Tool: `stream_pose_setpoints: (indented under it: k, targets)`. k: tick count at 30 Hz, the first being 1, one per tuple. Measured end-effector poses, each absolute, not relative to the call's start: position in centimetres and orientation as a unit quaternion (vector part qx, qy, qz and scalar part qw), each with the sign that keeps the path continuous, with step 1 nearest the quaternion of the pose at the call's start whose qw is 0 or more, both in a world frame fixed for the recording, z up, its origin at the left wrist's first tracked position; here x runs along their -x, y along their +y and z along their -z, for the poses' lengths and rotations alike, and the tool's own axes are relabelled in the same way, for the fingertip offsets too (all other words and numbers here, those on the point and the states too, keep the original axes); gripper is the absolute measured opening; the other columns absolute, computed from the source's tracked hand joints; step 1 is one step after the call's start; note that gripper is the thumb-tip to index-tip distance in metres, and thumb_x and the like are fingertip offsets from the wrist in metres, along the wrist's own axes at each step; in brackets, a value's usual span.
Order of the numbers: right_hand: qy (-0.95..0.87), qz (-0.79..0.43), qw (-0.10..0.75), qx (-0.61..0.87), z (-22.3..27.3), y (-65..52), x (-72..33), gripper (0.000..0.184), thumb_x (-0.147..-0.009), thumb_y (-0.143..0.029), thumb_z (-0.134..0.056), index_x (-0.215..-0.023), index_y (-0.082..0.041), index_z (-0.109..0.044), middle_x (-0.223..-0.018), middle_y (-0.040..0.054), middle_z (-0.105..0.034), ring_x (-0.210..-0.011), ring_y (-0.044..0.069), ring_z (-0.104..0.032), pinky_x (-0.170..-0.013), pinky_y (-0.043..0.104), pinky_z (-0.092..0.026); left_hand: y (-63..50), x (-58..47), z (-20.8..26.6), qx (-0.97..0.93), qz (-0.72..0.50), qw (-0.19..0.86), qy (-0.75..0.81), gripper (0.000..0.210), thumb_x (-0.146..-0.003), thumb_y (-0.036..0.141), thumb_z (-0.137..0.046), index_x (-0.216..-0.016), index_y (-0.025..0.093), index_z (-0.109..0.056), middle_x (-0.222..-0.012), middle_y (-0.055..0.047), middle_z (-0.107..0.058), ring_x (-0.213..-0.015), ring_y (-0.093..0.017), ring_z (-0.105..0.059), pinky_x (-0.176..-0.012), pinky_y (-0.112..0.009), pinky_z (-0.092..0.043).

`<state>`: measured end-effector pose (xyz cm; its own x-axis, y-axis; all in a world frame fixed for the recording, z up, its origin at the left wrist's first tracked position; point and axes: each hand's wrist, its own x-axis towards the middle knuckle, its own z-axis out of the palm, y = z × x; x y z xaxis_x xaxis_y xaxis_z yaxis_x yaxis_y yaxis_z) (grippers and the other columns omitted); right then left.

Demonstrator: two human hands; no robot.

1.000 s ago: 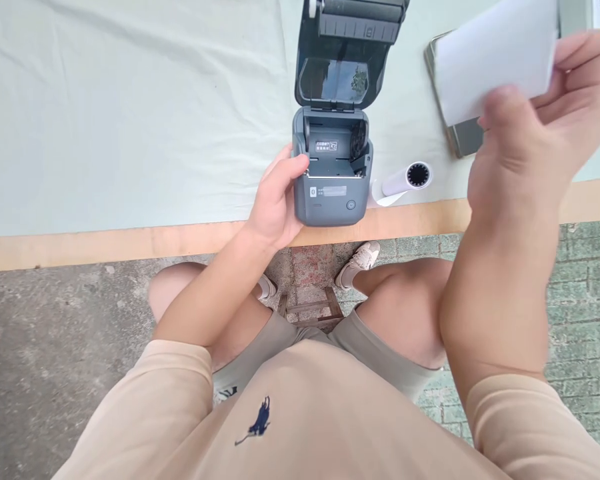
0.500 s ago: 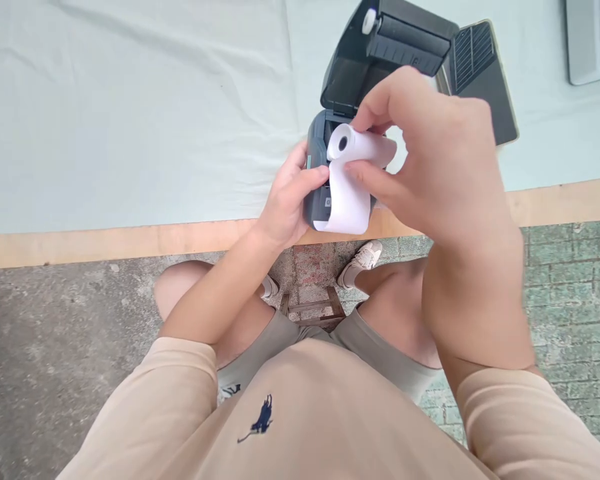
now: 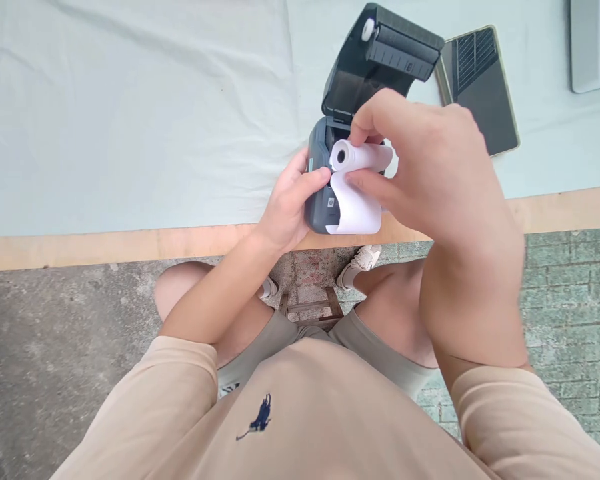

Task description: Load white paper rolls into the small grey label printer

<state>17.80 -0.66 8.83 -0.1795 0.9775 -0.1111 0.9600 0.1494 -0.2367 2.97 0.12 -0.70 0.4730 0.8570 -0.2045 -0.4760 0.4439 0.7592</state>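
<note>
A small dark blue-grey label printer is held by my left hand, whose thumb lies over its side edge. The printer's black lid stands swung up, showing a roller with a white gear at one end. My right hand pinches a white paper roll between thumb and fingers, over the printer's compartment. One end of the roll faces left, with a dark hole in its core. A loose strip of paper hangs from the roll and curls across the printer's front. The roll's far end is partly hidden by my fingers.
A dark tablet or phone-like device in a pale-edged case lies right of the printer on the pale cloth. A grey object with a white label sits at the upper right. The table's wooden edge runs in front of my legs.
The paper roll has come slightly down and sits closer to the compartment, with my right hand lowered a little. The loose strip has shifted right. The lid tilts a bit differently.
</note>
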Motion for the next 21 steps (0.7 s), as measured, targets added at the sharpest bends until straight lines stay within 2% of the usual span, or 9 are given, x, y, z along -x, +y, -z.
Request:
stream_pose_setpoints:
  k: [6, 14, 18, 21]
  targets:
    - [-0.750, -0.095, 0.038, 0.654, -8.6, -0.8, -17.6, 0.025, -0.076, -0.026, -0.058, -0.099, -0.027, -0.050, -0.085, 0.0018, -0.062, -0.077, 0.020, -0.052, -0.063, 0.031, -0.024, 0.0, -3.2, 0.6, -0.334, -0.426, 0.783, 0.306, 0.023, -0.086, 0.036, -0.055, -0.103, 0.021, -0.056, -0.096, -0.003, -0.063, -0.108, -0.024, -0.065, -0.084, -0.034, -0.057]
    - [-0.752, -0.058, 0.024, 0.656, -9.4, -1.8, -17.9, 0.024, -0.081, -0.024, -0.050, -0.105, -0.029, -0.048, -0.094, 0.0023, -0.061, -0.084, 0.023, -0.053, -0.064, 0.033, -0.026, -0.2, -3.2, 0.5, -0.337, -0.424, 0.785, 0.300, 0.033, -0.081, 0.041, -0.062, -0.107, 0.023, -0.054, -0.101, -0.003, -0.064, -0.113, -0.027, -0.063, -0.087, -0.036, -0.055]
    - [-0.757, -0.071, 0.023, 0.649, -9.0, -1.6, -17.6, 0.026, -0.080, -0.020, -0.051, -0.105, -0.028, -0.049, -0.093, 0.0026, -0.060, -0.083, 0.022, -0.052, -0.062, 0.032, -0.028, -0.2, -3.2, 0.6, -0.344, -0.426, 0.778, 0.307, 0.038, -0.079, 0.047, -0.064, -0.106, 0.023, -0.054, -0.100, -0.004, -0.062, -0.109, -0.027, -0.064, -0.087, -0.035, -0.054]
    - [-0.763, -0.082, 0.032, 0.641, -8.8, -1.4, -17.3, 0.024, -0.081, -0.020, -0.049, -0.104, -0.027, -0.050, -0.090, 0.0030, -0.059, -0.082, 0.021, -0.052, -0.062, 0.032, -0.030, -0.3, -3.3, 0.8, -0.354, -0.438, 0.768, 0.305, 0.031, -0.081, 0.043, -0.061, -0.104, 0.022, -0.055, -0.092, -0.002, -0.059, -0.096, -0.022, -0.066, -0.076, -0.030, -0.053]
